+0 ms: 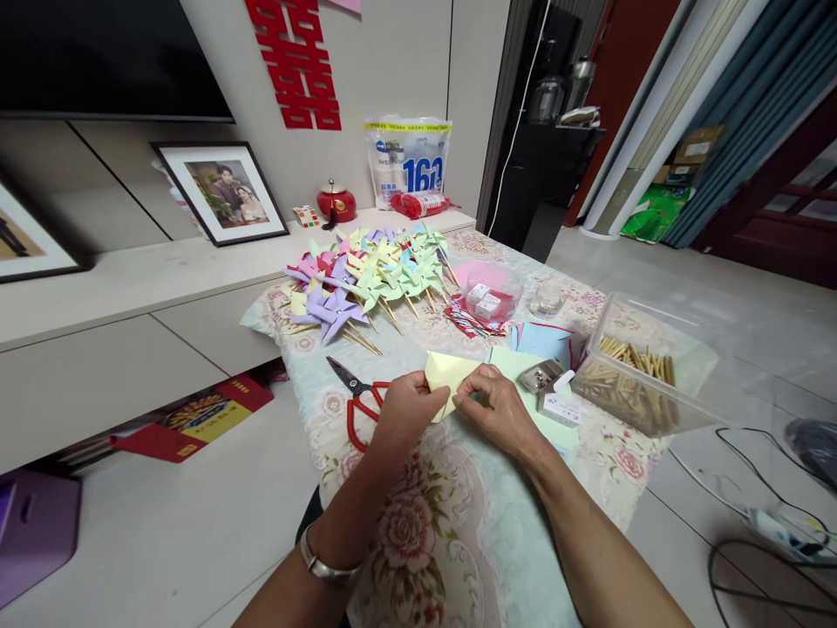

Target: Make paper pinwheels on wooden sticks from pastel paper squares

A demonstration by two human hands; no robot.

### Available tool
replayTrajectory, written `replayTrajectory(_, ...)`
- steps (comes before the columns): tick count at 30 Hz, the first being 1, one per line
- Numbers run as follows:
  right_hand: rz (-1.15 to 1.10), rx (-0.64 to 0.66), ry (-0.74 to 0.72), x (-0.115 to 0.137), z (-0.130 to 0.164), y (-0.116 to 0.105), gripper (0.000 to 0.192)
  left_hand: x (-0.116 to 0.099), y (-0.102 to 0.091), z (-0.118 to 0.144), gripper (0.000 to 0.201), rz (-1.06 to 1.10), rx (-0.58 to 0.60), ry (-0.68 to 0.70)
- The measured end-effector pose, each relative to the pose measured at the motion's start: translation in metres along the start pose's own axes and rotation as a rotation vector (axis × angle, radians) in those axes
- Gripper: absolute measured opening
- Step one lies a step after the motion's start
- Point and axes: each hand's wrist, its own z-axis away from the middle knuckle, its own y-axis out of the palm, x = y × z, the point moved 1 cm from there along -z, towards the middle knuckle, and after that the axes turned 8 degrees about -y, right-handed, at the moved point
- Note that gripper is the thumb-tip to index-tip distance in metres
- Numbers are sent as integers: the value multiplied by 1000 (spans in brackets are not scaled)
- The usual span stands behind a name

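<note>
Your left hand (413, 403) is closing thumb against fingers on the left side of a folded pale yellow paper sheet (445, 368), just below the centre of the frame. Your right hand (498, 408) is pinching the sheet's right edge between thumb and curled fingers, so both hands are holding it above the floral-clothed counter (516, 549). A silver bracelet (325, 563) is circling your left wrist, toward the bottom of the frame.

Just left of your left hand, red-handled scissors (357, 386) are lying with their blades pointing to the upper left. Just right of your right hand, a pale green sheet (555, 436) is lying flat, bearing a small white box (561, 408); a blue sheet (542, 342) is lying behind it. Farther right, a clear plastic bin (694, 408) is holding wooden sticks (637, 362).

Beyond your hands, at upper centre, many-coloured paper pinwheels (379, 270) are lying in a heap. Behind them, a red lidded jar (336, 205) and a framed portrait (226, 196) are standing on a white cabinet (124, 288).
</note>
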Motion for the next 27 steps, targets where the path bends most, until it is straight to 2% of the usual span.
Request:
replayTrajectory(11,4,4,32,-2,1,2,16,-2,1,3,33,-129,-20,23)
replayTrajectory(17,-6,7,38,-2,0,2,16,-2,2,3,30,-254,-59,57)
replayTrajectory(22,-26,9,62,-3,0,2,15,1,4,2,27,-184,-56,38)
replayTrajectory(27,-71,23,85,-2,0,1,15,2,2,1,34,-98,-37,26)
